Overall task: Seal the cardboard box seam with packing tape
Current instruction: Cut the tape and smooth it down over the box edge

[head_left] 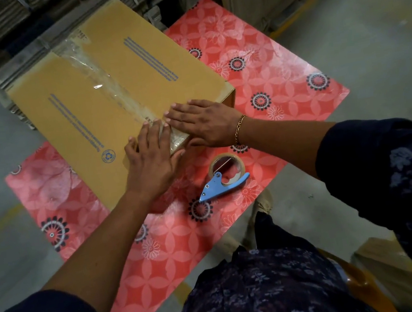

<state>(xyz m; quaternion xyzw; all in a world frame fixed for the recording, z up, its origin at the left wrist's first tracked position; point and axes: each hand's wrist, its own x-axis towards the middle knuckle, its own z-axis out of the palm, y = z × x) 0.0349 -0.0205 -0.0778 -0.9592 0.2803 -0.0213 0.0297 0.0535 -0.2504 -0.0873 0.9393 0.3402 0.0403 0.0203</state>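
- Cardboard box sits at the table's far-left edge; tape lies wrinkled along its seam.
- Our left hand and right hand press flat, fingers spread, side by side on the near end.
- Risk: trapped creases may lift.
- Dispenser lies near the front edge.
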